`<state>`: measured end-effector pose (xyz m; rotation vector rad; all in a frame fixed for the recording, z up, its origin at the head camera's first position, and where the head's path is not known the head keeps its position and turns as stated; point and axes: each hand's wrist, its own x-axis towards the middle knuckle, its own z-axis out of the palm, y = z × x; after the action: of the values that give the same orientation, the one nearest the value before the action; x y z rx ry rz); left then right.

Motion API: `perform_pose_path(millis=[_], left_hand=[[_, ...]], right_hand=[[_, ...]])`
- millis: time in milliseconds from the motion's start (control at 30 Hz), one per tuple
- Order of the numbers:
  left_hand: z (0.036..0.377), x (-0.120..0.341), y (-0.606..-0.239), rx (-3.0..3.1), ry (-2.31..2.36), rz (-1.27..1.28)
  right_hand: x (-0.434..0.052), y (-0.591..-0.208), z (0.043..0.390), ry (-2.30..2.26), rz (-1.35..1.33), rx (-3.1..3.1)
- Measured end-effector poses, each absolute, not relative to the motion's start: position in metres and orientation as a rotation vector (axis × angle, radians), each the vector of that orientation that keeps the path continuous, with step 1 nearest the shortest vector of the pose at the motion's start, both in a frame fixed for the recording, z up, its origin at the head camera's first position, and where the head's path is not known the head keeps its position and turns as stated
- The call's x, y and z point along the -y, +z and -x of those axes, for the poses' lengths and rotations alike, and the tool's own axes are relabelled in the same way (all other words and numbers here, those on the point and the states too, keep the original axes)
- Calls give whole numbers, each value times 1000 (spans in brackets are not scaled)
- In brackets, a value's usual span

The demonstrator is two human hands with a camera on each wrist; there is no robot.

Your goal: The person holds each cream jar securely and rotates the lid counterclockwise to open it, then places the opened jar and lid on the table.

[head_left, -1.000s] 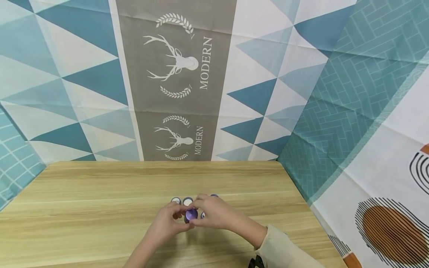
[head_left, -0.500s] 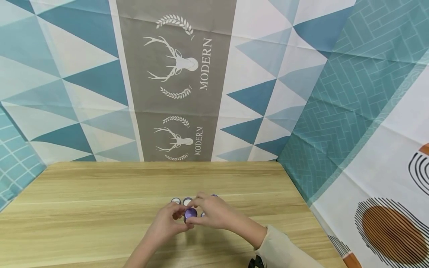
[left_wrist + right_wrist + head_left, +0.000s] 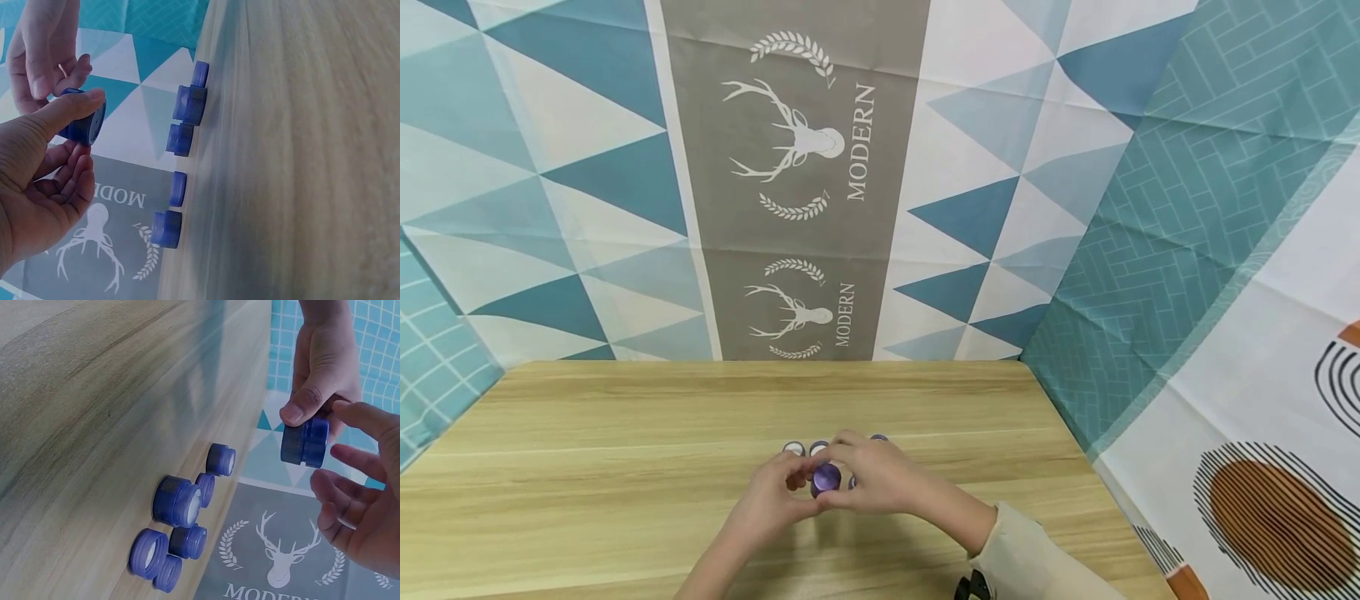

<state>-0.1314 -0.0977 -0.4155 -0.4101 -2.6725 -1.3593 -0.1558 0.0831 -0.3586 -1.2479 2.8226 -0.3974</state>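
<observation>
Between both hands, head view: the left hand (image 3: pixel 769 498) and right hand (image 3: pixel 880 477) meet over the wooden table (image 3: pixel 587 450), with a small purple jar (image 3: pixel 826 478) held at the point where the fingertips meet. Compared with the two earlier head pictures, the hands and jar sit in nearly the same spot; only the purple top face looks slightly darker and turned. Judgement: the work is a fine twist at the jar, not a transfer. Other jar pieces (image 3: pixel 808 450) lie just beyond the grip, on the table.

Left wrist view: the left hand (image 3: pixel 40 181) has its thumb curled onto the jar (image 3: pixel 84 122), fingers cupped below it. The right hand (image 3: pixel 44 50) pinches it from the far side. A row of purple pieces (image 3: pixel 187 106) stands on the table, apart from the grip.

Right wrist view: the jar (image 3: pixel 305 442) is lifted clear of the table, pinched by the left hand (image 3: pixel 325 369), with the curled fingers of the right hand (image 3: pixel 362 506) just beside it; contact there cannot be confirmed. The jar is short and squat; its cylinder axis runs roughly level, between the two hands. Loose lids and jars (image 3: pixel 178 519) lie grouped below the grip.
</observation>
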Motion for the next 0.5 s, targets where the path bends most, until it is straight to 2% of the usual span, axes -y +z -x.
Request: perform_pose_path(millis=[233, 500], left_hand=[[132, 97, -414, 2692, -1345, 376], [133, 96, -414, 2668, -1341, 409]], right_hand=[[-82, -359, 158, -438, 1163, -2870], [-83, -360, 159, -336, 1225, -2824]])
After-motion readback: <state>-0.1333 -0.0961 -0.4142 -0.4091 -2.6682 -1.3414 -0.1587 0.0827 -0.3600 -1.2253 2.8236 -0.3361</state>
